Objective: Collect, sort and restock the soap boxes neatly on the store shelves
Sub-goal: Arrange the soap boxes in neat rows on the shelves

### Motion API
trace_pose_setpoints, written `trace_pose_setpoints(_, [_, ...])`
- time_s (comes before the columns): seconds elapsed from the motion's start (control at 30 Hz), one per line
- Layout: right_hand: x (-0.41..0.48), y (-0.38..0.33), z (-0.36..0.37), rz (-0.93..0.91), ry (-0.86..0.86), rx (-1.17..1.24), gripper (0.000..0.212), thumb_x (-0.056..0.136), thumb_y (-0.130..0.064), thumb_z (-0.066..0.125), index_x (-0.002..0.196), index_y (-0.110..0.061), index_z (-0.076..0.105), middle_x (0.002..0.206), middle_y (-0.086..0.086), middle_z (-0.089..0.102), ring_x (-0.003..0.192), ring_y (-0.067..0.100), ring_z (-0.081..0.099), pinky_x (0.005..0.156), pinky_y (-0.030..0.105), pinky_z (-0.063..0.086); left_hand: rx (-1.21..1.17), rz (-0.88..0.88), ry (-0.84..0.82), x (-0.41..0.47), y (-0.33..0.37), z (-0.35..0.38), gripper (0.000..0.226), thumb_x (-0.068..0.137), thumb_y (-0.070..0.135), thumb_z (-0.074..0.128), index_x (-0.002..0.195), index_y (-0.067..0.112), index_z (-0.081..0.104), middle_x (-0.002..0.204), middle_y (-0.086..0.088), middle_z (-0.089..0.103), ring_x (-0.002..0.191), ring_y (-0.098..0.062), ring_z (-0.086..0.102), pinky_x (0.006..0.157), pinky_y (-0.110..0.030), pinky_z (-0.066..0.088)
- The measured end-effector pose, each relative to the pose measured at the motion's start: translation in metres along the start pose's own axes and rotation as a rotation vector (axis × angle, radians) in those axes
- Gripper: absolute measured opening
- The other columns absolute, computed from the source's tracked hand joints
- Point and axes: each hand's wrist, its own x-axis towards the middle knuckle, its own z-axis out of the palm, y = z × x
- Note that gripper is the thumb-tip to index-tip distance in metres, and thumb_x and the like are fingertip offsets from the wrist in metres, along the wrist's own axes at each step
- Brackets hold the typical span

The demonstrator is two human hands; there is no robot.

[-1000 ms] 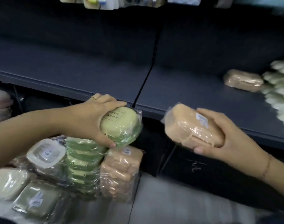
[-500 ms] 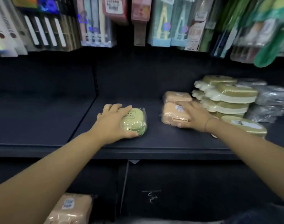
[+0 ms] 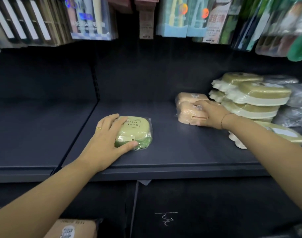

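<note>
- My left hand grips the green soap box, fingers over its lid and thumb along its near side. The box lies flat on the shelf, towards the front edge.
- My right hand clasps the tan soap box from its right end, further back. A second tan box touches it from behind.
- The boxes are rounded and wrapped in glossy film.
- The shelf is dark and matte. A stack of cream-and-olive boxes stands towards its right edge, and hanging packets line the wall above.

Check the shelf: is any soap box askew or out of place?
One olive-and-cream box lies alone near the shelf front, angled, off the matching stack behind it. The green box and peach boxes lie flat.
</note>
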Motion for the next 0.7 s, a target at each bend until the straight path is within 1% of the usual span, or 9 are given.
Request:
trace_pose_setpoints(0.13, [0.002,-0.002,-0.015,-0.010,-0.064,-0.024,0.076,0.076,-0.032,0.079,0.139,-0.030,0.037,0.136,0.004,0.047,0.116,0.027,0.050,0.095,0.035,0.041,-0.008,-0.006,0.005,0.000,0.000,-0.001,0.089,0.069,0.075,0.046,0.148,0.037,0.031,0.153,0.016,0.016,0.141,-0.004,0.011,0.105,-0.033,0.033])
trace_pose_setpoints(0.23, [-0.003,-0.007,-0.020,-0.008,-0.066,-0.112,0.074,0.078,-0.036,0.078,0.139,-0.030,0.037,0.139,0.003,0.044,0.115,0.026,0.051,0.090,0.033,0.041,0.003,-0.018,0.006,-0.001,-0.001,-0.001,0.082,0.077,0.068,0.054,0.148,0.036,0.029,0.153,0.016,0.016,0.140,-0.009,0.024,0.106,-0.034,0.036])
trace_pose_setpoints(0.33, [-0.020,-0.028,-0.026,-0.030,-0.051,-0.159,0.079,0.078,-0.039,0.076,0.142,-0.030,0.031,0.150,0.001,0.025,0.126,0.029,0.043,0.097,0.033,0.041,-0.021,-0.017,-0.004,-0.002,-0.003,-0.001,0.086,0.077,0.069,0.055,0.150,0.033,0.027,0.152,0.019,0.018,0.135,-0.007,0.034,0.105,-0.030,0.037])
trace_pose_setpoints(0.43, [-0.050,-0.078,-0.029,-0.237,-0.052,0.172,0.091,0.077,-0.044,0.076,0.149,-0.030,0.023,0.153,-0.005,0.024,0.139,0.018,0.028,0.109,0.025,0.027,-0.054,-0.007,-0.047,-0.001,-0.003,0.000,0.091,0.076,0.070,0.053,0.153,0.033,0.022,0.152,0.025,0.016,0.133,-0.004,0.037,0.104,-0.025,0.038])
trace_pose_setpoints(0.5, [-0.068,-0.119,-0.016,-0.405,-0.073,0.262,0.088,0.080,-0.051,0.071,0.151,-0.030,0.023,0.155,-0.005,0.024,0.144,0.013,0.019,0.115,0.025,0.018,-0.073,0.012,-0.100,-0.001,0.000,-0.001,0.095,0.075,0.072,0.050,0.154,0.034,0.015,0.155,0.028,0.012,0.134,-0.003,0.036,0.104,-0.022,0.037])
trace_pose_setpoints(0.57, [-0.072,-0.147,0.006,-0.456,-0.040,0.188,0.081,0.084,-0.054,0.065,0.151,-0.035,0.023,0.157,-0.004,0.020,0.145,0.017,0.014,0.118,0.033,0.016,-0.062,0.004,-0.152,-0.003,0.001,-0.002,0.100,0.073,0.074,0.046,0.155,0.035,0.005,0.158,0.027,0.008,0.137,-0.004,0.033,0.104,-0.019,0.032])
trace_pose_setpoints(0.6, [-0.067,-0.152,0.015,-0.447,-0.003,0.132,0.076,0.087,-0.052,0.062,0.151,-0.036,0.024,0.157,-0.003,0.020,0.144,0.019,0.014,0.117,0.035,0.018,-0.027,-0.026,-0.177,-0.004,-0.001,-0.003,0.102,0.074,0.075,0.044,0.155,0.033,0.000,0.160,0.023,0.007,0.141,-0.007,0.029,0.108,-0.020,0.028])
trace_pose_setpoints(0.63, [-0.058,-0.154,0.020,-0.421,0.041,0.087,0.072,0.089,-0.048,0.061,0.150,-0.036,0.026,0.156,-0.003,0.023,0.143,0.021,0.017,0.116,0.036,0.020,0.047,-0.075,-0.218,-0.006,-0.003,-0.004,0.103,0.076,0.079,0.040,0.156,0.030,-0.004,0.161,0.019,0.006,0.145,-0.009,0.021,0.114,-0.023,0.021])
trace_pose_setpoints(0.7, [-0.033,-0.146,0.025,-0.343,0.132,0.029,0.065,0.091,-0.035,0.061,0.149,-0.032,0.032,0.153,-0.001,0.030,0.139,0.025,0.026,0.113,0.036,0.026,0.243,-0.136,-0.316,-0.008,-0.011,-0.005,0.107,0.074,0.090,0.018,0.156,0.025,-0.005,0.163,0.012,-0.001,0.149,-0.007,0.000,0.120,-0.027,0.000])
